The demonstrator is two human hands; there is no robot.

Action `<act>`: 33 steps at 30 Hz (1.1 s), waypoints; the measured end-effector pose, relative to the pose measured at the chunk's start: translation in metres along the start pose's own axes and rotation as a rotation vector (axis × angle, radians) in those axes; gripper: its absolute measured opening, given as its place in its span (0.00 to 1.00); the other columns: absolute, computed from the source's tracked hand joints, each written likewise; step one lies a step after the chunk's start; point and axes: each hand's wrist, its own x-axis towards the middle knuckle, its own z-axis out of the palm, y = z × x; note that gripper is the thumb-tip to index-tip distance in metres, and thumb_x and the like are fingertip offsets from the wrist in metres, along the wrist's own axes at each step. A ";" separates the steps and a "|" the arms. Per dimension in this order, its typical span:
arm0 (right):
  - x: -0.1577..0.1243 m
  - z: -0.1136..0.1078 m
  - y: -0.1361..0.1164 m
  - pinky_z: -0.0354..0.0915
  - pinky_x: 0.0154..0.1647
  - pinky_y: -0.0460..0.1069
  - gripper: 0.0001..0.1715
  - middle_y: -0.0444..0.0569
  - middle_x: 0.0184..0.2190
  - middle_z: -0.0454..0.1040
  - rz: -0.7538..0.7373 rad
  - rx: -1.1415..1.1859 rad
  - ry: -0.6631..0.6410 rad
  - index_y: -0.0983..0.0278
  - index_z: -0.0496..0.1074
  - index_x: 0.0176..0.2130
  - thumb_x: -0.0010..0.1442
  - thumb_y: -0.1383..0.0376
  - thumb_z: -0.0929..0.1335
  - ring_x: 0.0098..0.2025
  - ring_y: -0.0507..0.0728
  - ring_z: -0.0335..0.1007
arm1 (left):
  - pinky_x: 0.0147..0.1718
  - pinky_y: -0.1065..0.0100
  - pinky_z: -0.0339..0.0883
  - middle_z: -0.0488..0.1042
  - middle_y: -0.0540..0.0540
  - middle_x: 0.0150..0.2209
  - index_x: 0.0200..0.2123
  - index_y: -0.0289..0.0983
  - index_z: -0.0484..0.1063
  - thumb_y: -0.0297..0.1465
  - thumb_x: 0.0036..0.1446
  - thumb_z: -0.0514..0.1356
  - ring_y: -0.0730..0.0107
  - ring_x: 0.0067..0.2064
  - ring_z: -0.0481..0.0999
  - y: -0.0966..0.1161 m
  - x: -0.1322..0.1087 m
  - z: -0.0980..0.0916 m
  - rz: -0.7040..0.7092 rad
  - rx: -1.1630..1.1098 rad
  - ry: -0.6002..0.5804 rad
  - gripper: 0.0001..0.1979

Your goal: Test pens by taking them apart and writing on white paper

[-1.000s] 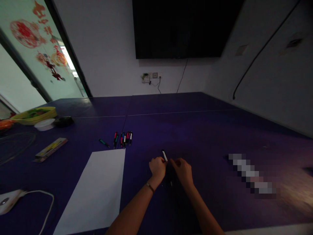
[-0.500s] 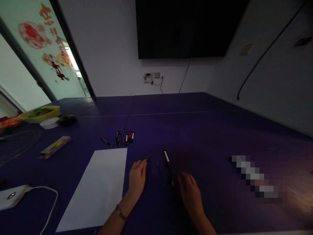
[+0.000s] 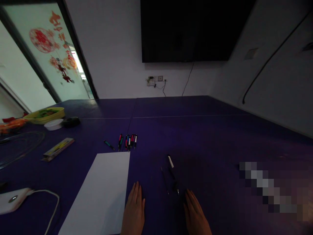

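Observation:
My left hand (image 3: 134,210) lies flat and empty at the right edge of a white sheet of paper (image 3: 102,186), fingers stretched forward. My right hand (image 3: 196,213) also rests flat on the purple table, holding nothing. Between and ahead of the hands lie parts of a pen taken apart. Farthest is a white barrel piece (image 3: 170,161) with a dark end. A thin refill (image 3: 164,181) lies left of a black barrel piece (image 3: 172,173). A small dark part with a shiny tip (image 3: 177,189) is closest to my right fingertips, apart from them.
Several pens (image 3: 128,142) lie in a group beyond the paper, with a teal pen (image 3: 109,145) to their left. Farther left are a long carton (image 3: 58,149), a white bowl (image 3: 53,124), a yellow basket (image 3: 46,120) and a white device (image 3: 14,199) with a cable. A blurred-out object (image 3: 266,186) lies right.
Both hands have drawn back toward me and flattened on the table. My right hand has moved away from the pen parts, and the white barrel piece now shows apart from the black one.

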 end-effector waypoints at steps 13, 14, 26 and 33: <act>0.042 -0.055 -0.039 0.67 0.42 0.52 0.19 0.52 0.40 0.73 0.243 0.229 -0.023 0.62 0.70 0.41 0.58 0.59 0.57 0.41 0.58 0.70 | 0.47 0.59 0.64 0.67 0.42 0.49 0.48 0.37 0.64 0.33 0.56 0.46 0.64 0.50 0.67 -0.002 0.022 -0.026 -0.039 -0.159 0.070 0.18; 0.056 -0.060 -0.042 0.66 0.41 0.52 0.18 0.52 0.38 0.73 0.264 0.255 -0.053 0.62 0.71 0.39 0.58 0.60 0.57 0.39 0.57 0.70 | 0.46 0.60 0.64 0.69 0.43 0.46 0.46 0.38 0.66 0.33 0.56 0.46 0.65 0.47 0.68 0.000 0.032 -0.030 -0.052 -0.183 0.072 0.16; 0.123 -0.044 -0.092 0.60 0.37 0.49 0.09 0.50 0.28 0.73 0.180 0.010 -0.286 0.62 0.70 0.30 0.54 0.66 0.61 0.35 0.58 0.68 | 0.37 0.66 0.64 0.71 0.45 0.35 0.35 0.37 0.69 0.30 0.55 0.46 0.66 0.38 0.71 0.026 0.078 -0.016 -0.175 -0.239 -0.031 0.12; 0.123 -0.037 -0.113 0.59 0.31 0.49 0.12 0.56 0.28 0.74 0.215 -0.224 -0.438 0.67 0.71 0.28 0.50 0.76 0.60 0.32 0.59 0.70 | 0.35 0.67 0.61 0.71 0.46 0.33 0.31 0.38 0.68 0.32 0.56 0.47 0.66 0.37 0.70 0.032 0.076 -0.018 -0.172 -0.085 -0.125 0.11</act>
